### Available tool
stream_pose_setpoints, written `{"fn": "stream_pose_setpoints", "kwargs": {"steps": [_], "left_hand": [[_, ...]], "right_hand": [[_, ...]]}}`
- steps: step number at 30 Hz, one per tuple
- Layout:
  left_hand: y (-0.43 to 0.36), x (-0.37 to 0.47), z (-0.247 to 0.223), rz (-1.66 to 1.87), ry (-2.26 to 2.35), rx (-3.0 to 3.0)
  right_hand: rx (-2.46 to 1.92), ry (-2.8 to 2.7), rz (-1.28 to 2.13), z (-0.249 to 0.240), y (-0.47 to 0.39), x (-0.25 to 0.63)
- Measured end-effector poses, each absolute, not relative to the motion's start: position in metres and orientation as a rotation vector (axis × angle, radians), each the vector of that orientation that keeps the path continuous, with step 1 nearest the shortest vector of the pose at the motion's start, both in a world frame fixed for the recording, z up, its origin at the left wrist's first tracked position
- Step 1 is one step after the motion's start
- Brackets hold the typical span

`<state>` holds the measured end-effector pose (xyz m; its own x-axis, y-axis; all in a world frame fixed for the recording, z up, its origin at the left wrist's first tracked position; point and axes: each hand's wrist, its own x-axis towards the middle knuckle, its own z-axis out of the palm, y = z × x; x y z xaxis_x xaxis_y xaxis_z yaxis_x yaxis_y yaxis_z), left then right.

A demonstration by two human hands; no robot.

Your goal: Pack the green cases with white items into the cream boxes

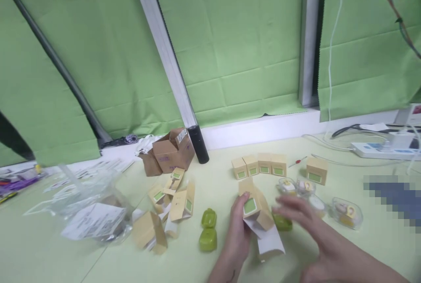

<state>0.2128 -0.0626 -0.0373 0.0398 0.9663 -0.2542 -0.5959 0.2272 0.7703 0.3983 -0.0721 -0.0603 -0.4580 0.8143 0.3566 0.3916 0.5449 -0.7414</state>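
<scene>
My left hand (237, 230) is closed around a small tan cardboard box (263, 210) with a green label. The box is tilted, and a white paper flap (271, 243) hangs out of its lower end. To the right of the box is my right hand (305, 217), fingers stretched out and apart, with nothing visible in it. Partly hidden between the box and my right hand lies a green plastic case (282, 222). Left of my left hand, another green case (208, 230) lies opened on the table.
Several closed tan boxes (258, 167) stand in a row behind my hands, with a single box (316, 170) farther right. Clear plastic packs (346, 213) lie at right. Opened boxes (149, 232), a plastic bag (98, 217), a brown carton (173, 153) and a black cylinder (198, 145) are at left.
</scene>
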Motion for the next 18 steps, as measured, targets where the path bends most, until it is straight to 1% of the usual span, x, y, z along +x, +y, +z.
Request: {"fn": "stream_pose_setpoints", "kwargs": {"steps": [2, 6, 11, 16, 18], "left_hand": [[-0.064, 0.214, -0.038, 1.349, 0.859, 0.626], [-0.068, 0.221, -0.045, 1.265, 0.836, 0.802], [-0.073, 0.230, -0.053, 1.201, 0.859, 0.974], [-0.073, 0.229, -0.053, 1.186, 0.890, 0.919], [-0.071, 0.229, -0.053, 1.188, 0.898, 0.950]], "right_hand": [[-0.907, -2.205, 0.635, -0.059, -0.080, 0.392], [-0.898, -2.181, 0.464, -0.057, -0.085, 0.382], [-0.806, -2.138, -0.002, -0.063, -0.080, 0.384], [-0.672, -2.162, -0.102, -0.066, -0.080, 0.384], [-0.709, -2.141, -0.088, -0.070, -0.080, 0.383]]}}
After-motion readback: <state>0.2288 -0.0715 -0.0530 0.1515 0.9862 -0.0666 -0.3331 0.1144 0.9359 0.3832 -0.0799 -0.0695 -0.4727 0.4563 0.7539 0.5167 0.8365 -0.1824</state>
